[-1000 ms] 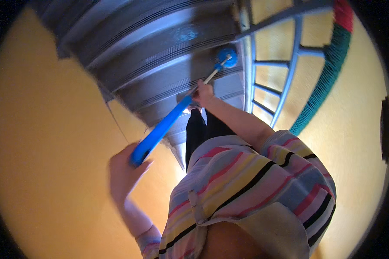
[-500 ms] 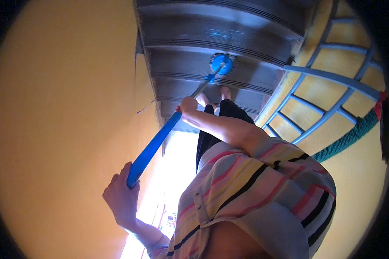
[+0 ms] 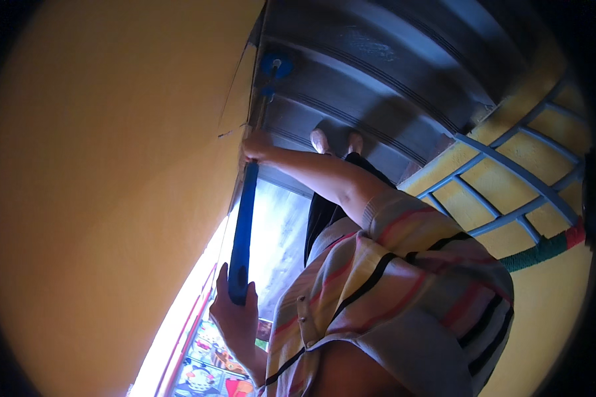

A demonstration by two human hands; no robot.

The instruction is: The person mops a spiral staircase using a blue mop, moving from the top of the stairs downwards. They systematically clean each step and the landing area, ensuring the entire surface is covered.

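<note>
A spin mop with a blue handle (image 3: 243, 225) runs steeply down along the yellow wall. My right hand (image 3: 257, 145) is wrapped round its pole, just beyond the thick blue grip. Around the handle's near end, my left hand (image 3: 235, 321) is closed, with fingers on one side and thumb on the other. The round blue mop head (image 3: 276, 64) rests on a grey stair step (image 3: 311, 71), in the corner by the wall. Shadow makes its fringe hard to see.
A yellow wall (image 3: 112, 165) rises close on the left. At the right is a blue-grey metal railing (image 3: 510, 165), its end wrapped in green and red cord (image 3: 543, 251). My bare feet (image 3: 320, 141) stand on a step. Bright light and a patterned surface (image 3: 205, 370) lie at lower left.
The mop head has gone left across the step to the wall. My right hand has shifted left, my left hand right and nearer my body, so the handle now stands steeper.
</note>
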